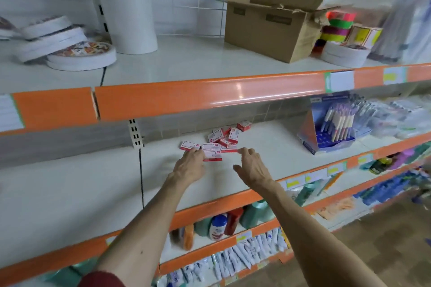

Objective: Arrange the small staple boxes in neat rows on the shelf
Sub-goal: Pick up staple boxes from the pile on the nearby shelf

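1. Staple boxes [219, 144]: little red-and-white ones, sitting on the middle shelf [70, 182] near the back. A few lie flat side by side, the rest are in a messy heap just behind, and one sits a bit apart to the right.
2. Left hand [190, 165]: fingers pretty much straight, tips touching the flat boxes, not gripping anything.
3. Right hand [253, 166]: just beside the heap, fingers loosely bent, holding nothing.
4. Same shelf, well off to the right: a blue pen display [326, 128].
5. Shelf above: an open cardboard box [268, 28] and white tape rolls [70, 51]. Bottles [218, 226] on the shelf below.
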The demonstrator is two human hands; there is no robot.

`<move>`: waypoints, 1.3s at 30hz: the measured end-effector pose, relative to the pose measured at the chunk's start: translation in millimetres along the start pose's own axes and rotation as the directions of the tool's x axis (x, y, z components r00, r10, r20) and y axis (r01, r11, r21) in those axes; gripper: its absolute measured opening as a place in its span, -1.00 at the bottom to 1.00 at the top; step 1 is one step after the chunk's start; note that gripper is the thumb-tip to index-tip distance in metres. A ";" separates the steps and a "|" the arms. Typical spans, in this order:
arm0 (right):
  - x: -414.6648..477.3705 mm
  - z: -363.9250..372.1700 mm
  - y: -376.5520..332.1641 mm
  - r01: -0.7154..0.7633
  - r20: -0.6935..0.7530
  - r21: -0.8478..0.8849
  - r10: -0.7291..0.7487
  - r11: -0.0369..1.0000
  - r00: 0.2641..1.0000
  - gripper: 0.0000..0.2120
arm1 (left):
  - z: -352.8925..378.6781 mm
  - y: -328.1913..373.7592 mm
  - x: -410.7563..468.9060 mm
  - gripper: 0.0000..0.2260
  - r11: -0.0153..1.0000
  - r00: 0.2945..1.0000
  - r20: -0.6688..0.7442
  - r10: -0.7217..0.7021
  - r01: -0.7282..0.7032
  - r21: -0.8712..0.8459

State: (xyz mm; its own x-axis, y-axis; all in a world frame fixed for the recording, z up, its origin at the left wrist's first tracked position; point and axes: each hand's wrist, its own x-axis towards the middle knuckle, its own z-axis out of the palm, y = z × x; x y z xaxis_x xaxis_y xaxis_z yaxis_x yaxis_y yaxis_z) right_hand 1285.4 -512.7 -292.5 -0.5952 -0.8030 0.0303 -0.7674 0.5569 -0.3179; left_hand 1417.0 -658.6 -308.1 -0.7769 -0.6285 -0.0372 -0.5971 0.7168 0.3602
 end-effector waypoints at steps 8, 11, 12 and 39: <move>70.1 -13.4 38.9 0.156 0.086 0.035 -0.158 0.987 0.984 -0.58 | 4.2 18.5 21.4 -0.73 0.974 0.973 -0.050 -0.227 0.227 -0.002; 84.8 -9.9 44.8 0.198 0.119 0.076 -0.206 0.977 0.971 -0.60 | 7.1 18.9 24.9 -0.65 0.954 0.953 -0.053 -0.298 0.299 0.020; 86.9 -8.3 44.1 0.204 0.122 0.079 -0.212 0.976 0.970 -0.60 | 8.0 16.3 24.6 -0.63 0.949 0.948 -0.061 -0.313 0.315 0.013; 138.4 18.3 70.1 0.051 0.088 0.256 -0.076 0.965 0.993 -0.79 | 36.8 25.5 70.2 -0.58 0.919 0.916 -0.074 -0.394 0.392 -0.040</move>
State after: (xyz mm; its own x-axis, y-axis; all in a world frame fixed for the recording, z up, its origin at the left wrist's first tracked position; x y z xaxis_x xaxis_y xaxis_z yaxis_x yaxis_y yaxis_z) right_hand 1153.6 -588.7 -328.0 -0.5118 -0.8586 -0.0296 -0.7101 0.4422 -0.5479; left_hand 1339.9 -673.3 -335.8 -0.4618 -0.8805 -0.1069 -0.8452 0.4003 0.3541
